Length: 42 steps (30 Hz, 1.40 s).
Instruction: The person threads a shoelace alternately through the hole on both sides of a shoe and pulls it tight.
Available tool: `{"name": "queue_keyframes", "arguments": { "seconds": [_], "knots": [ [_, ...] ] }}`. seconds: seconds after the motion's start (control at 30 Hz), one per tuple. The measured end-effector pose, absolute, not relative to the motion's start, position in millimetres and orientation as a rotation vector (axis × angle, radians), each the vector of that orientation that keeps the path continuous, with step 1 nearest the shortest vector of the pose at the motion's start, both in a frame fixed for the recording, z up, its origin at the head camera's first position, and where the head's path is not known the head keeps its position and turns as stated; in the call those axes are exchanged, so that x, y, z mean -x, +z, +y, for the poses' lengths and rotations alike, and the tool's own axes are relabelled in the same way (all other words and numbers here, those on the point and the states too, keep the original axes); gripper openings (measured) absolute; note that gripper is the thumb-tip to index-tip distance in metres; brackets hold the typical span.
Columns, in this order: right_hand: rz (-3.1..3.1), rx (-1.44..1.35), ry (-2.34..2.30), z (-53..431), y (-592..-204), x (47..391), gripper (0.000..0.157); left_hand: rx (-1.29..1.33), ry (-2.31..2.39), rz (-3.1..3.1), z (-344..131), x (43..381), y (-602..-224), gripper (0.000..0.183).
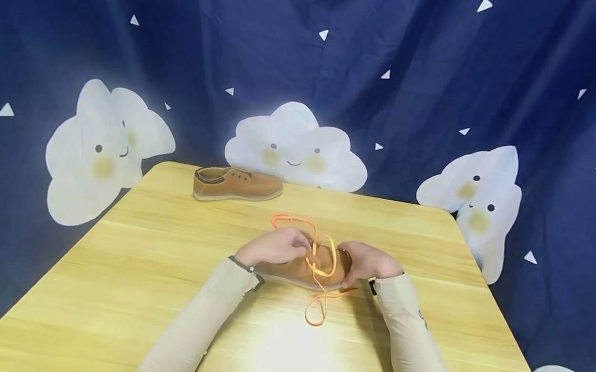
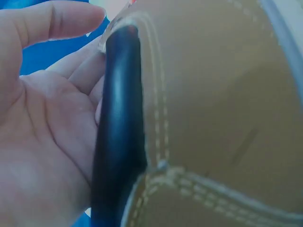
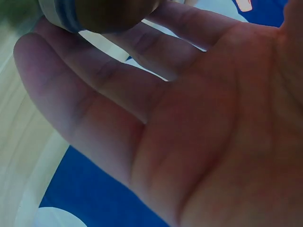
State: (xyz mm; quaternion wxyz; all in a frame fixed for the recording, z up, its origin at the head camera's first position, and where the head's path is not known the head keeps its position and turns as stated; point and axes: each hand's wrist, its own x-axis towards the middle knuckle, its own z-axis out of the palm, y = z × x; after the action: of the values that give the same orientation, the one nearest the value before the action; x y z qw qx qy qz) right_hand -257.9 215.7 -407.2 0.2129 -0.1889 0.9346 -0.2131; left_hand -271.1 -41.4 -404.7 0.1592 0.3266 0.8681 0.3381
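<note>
A brown shoe [image 1: 287, 272] lies near the table's middle, its rounded end to the right. Loose orange lace [image 1: 316, 323] runs from its eyelet area in loops, over both sides onto the table. From the left my left hand [image 1: 276, 246] reaches over the shoe, fingertips at the eyelet area. In the left wrist view the dark collar [image 2: 120, 104] hides part of those fingers, and the thumb [image 2: 71, 21] stands above. At the right end my right hand [image 1: 370, 261] grips the shoe between thumb and fingers; the right wrist view shows only a bit of shoe [image 3: 113, 14] at the fingers.
A second brown shoe [image 1: 237, 184], with no lace visible, stands near the table's back edge. The wooden table [image 1: 131, 284] ends close to a dark blue curtain [image 1: 396, 29] with white clouds. Bright glare lies on the near tabletop.
</note>
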Motion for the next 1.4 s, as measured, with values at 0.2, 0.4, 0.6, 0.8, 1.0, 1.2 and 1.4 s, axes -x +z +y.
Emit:
{"name": "queue_keyframes", "arguments": {
  "seconds": [0.2,0.4,0.6,0.8,1.0,1.2,1.4],
  "knots": [
    [2.623,0.516,-0.574,214,-407,258,0.064,-0.91,0.999,2.486,-41,273,-406,0.025],
    [2.65,0.52,-0.549,215,-406,258,0.064,-0.914,1.074,2.456,-40,275,-407,0.027],
    [2.656,0.52,-0.542,216,-407,257,0.073,-0.881,1.166,2.521,-39,276,-405,0.029],
    [2.658,0.519,-0.546,216,-408,257,0.078,-0.784,1.396,2.471,-40,274,-399,0.036],
    [2.668,0.514,-0.544,217,-408,258,0.079,-0.709,1.587,2.419,-41,273,-388,0.04],
    [2.671,0.517,-0.535,217,-408,258,0.078,-0.627,1.792,2.298,-45,267,-376,0.042],
    [2.676,0.542,-0.521,216,-408,258,0.071,-0.669,1.977,2.085,-51,261,-365,0.042]
  ]
}}
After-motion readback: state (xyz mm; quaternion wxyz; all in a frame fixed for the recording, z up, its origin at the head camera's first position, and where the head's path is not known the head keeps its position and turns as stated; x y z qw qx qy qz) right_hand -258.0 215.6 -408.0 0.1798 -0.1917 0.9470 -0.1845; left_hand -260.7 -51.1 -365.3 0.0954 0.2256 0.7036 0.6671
